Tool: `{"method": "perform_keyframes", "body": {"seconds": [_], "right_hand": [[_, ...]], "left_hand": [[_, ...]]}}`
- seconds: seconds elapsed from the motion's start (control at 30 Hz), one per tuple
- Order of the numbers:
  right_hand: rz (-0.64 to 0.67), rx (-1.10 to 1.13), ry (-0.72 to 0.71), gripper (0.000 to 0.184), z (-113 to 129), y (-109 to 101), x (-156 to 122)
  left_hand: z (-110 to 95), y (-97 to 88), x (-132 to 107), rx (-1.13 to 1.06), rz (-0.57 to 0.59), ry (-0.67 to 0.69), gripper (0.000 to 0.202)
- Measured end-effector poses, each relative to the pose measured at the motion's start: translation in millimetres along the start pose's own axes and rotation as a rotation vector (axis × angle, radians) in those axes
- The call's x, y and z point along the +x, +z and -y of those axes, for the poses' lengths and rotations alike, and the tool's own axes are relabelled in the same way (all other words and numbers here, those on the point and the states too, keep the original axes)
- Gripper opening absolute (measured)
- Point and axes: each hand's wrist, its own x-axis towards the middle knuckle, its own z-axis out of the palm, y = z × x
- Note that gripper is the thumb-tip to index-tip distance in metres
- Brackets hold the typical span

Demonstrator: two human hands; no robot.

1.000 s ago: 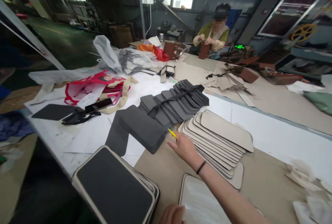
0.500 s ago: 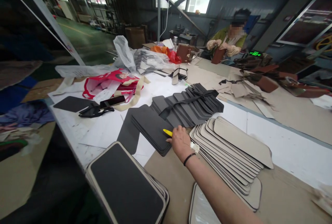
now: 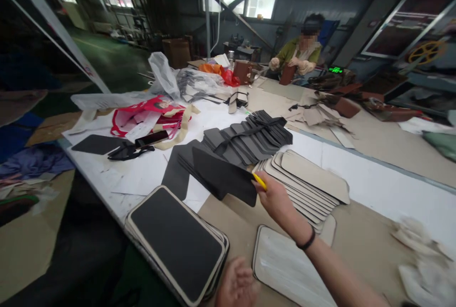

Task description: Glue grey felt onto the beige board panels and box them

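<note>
The step in hand looks like taking one dark sheet [image 3: 228, 174] off the dark stack [image 3: 188, 159], and it calls for a clean separation: only the top layer should come away, so a slow lift by the corner, with a glance at the edge for a second layer clinging beneath, seems best. The sheet slants over the stack, its near corner raised clear of the surface [image 3: 233, 219]; whether its far end touches the layers below, I cannot tell. It looks thin enough to bend, so a second point of support would probably keep it flat. The yellow tool [image 3: 260, 181] shares the same grip, and its tip is best kept off the sheet's face. Swinging wide of the fanned beige panels [image 3: 313, 172] would avoid disturbing their order

The right hand [image 3: 276, 198] reaches forward and across from the lower right, forearm slanting over the glossy-faced beige panel [image 3: 281, 255], its fingers closed on the sheet's near corner with the yellow tool alongside. The left hand [image 3: 238, 285] lies low at the bottom edge of the view, palm turned up, fingers loosely curled with nothing visible in them, between the framed dark panels [image 3: 178, 240] and the glossy-faced beige panel
</note>
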Motion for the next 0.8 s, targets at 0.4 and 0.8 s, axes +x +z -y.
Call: {"method": "perform_keyframes", "body": {"seconds": [0.4,0.8], "right_hand": [[0.1,0.288,0.75,0.027,-82,-82,-247],[0.102,-0.255,1.058,0.024,-157,-41,-268]], "left_hand": [[-88,-11.0,14,-0.377,-0.166,-0.473,0.054],[-41,40.2,55,0.638,0.244,-0.175,0.028]]}}
